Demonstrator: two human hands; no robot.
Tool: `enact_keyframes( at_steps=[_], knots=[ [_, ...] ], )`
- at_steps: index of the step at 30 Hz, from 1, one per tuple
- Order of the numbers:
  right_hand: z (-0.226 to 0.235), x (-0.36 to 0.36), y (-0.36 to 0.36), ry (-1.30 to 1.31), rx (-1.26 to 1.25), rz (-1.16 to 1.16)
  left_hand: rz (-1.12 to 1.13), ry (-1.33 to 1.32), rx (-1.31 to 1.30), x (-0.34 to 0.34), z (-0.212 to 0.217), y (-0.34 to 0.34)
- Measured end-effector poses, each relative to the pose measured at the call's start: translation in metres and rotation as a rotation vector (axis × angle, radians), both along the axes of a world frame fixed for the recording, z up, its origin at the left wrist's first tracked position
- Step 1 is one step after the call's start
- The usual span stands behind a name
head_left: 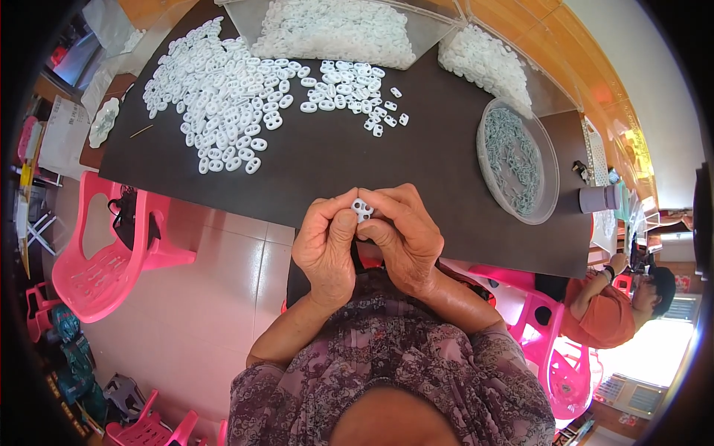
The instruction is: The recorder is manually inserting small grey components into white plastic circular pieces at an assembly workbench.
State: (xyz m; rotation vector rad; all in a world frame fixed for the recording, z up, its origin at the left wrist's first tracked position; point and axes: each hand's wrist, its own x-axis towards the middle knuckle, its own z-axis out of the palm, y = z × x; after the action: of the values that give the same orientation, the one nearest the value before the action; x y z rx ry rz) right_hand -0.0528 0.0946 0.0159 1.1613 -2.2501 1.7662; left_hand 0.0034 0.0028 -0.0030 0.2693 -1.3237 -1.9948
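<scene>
Between the fingertips of both hands is a small white plastic piece with several holes (pixel 362 209), held just in front of the table's near edge. My left hand (pixel 327 241) pinches its left side with thumb and forefinger. On the other side, my right hand (pixel 405 234) grips it the same way. Fingertips cover part of the piece. Beyond the hands, a large heap of white oval two-holed pieces (pixel 223 104) spreads over the dark table (pixel 320 160). A smaller group of white pieces (pixel 346 88) lies to its right.
A round clear tub (pixel 552 175) of grey-green small parts stands at the right, near a grey cup (pixel 599 198). Clear bins at the back hold white pieces (pixel 335 30). Pink chairs (pixel 111 275) flank the table. A person in orange (pixel 606 316) sits at far right.
</scene>
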Motion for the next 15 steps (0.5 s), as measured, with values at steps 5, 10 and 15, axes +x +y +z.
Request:
enact_keyframes(
  at_steps=[5, 10, 15],
  knots=[
    [0.0006, 0.0010, -0.0021, 0.055, 0.011, -0.021, 0.007, -0.001, 0.000, 0.0008, -0.0006, 0.0014],
    [0.0005, 0.0003, -0.0058, 0.164, -0.009, -0.080, 0.005, -0.007, 0.020, 0.0021, -0.0001, 0.0029],
    [-0.0047, -0.0024, -0.0083, 0.276, -0.009, -0.098, -0.009, 0.003, 0.063, 0.0036, 0.0001, 0.0049]
  ],
)
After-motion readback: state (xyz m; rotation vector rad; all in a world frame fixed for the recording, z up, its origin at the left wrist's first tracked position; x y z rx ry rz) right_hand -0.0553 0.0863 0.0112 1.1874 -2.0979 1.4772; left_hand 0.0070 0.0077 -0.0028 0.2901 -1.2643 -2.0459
